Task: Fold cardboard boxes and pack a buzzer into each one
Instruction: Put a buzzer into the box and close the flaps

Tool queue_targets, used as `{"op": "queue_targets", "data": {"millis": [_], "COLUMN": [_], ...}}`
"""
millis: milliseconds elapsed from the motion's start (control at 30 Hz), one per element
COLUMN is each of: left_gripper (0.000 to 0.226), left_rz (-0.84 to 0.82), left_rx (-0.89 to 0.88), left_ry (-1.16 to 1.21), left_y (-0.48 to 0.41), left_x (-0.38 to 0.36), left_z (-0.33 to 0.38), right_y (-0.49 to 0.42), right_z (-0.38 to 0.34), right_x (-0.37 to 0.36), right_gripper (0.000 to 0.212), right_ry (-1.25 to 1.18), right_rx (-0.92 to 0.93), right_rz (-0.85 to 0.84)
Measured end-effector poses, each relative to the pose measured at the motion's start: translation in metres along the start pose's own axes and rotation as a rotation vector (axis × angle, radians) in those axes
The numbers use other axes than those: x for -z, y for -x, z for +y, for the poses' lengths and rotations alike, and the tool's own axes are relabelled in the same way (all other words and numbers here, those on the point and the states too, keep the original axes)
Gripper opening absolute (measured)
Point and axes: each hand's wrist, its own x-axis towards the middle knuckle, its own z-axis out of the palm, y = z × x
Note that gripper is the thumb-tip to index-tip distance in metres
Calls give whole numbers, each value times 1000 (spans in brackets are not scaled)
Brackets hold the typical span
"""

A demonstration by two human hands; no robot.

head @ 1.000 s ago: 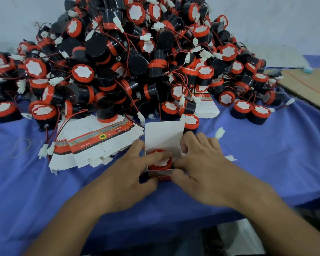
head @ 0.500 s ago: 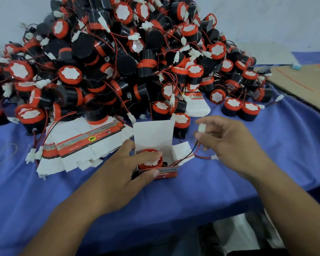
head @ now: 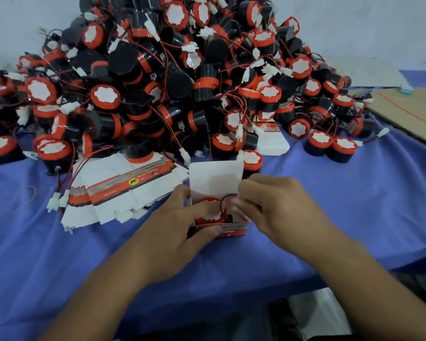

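A small white and red cardboard box (head: 231, 228) stands open on the blue cloth, its white lid flap (head: 215, 178) upright. A red-topped buzzer (head: 210, 214) sits inside it. My left hand (head: 180, 222) grips the box, thumb on its front wall and a finger on the buzzer's top. My right hand (head: 271, 205) pinches the buzzer's looped red and black wire (head: 225, 201) at the box's right side, over the opening. The wire's connector is hidden.
A big heap of black and red buzzers (head: 172, 77) with wires fills the far side. Flat unfolded boxes (head: 123, 190) lie left of the box, more flat boxes (head: 272, 142) behind. A cardboard sheet (head: 408, 112) is at the right. The table edge (head: 231, 294) is near me.
My right hand has come back from the right, bringing the wire in a loop to the box opening. My left hand has kept hold of the box.
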Motion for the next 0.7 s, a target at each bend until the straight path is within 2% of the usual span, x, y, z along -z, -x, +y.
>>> {"op": "queue_targets", "data": {"millis": [67, 100, 200, 300, 500, 600, 700], "left_gripper": [48, 49, 50, 50, 59, 54, 48], "left_rz": [1, 3, 3, 3, 5, 4, 10], "left_rx": [-1, 1, 3, 7, 38, 29, 23], "left_ry": [9, 7, 1, 20, -8, -5, 2], "left_y": [0, 0, 0, 0, 0, -1, -1], "left_x": [0, 0, 0, 0, 0, -2, -3], "left_z": [0, 0, 1, 1, 1, 1, 1], "right_y": [-2, -3, -1, 1, -1, -1, -2], "right_z": [-3, -4, -9, -12, -9, -12, -18], "right_x": [0, 0, 6, 10, 11, 4, -4], "right_gripper": [15, 15, 31, 34, 35, 18, 16], "right_ry": [35, 45, 65, 130, 196, 177, 145], "right_rx": [-55, -66, -83, -72, -196, -202, -164], "right_rz": [-176, -216, -272, -263, -172, -198, -232]}}
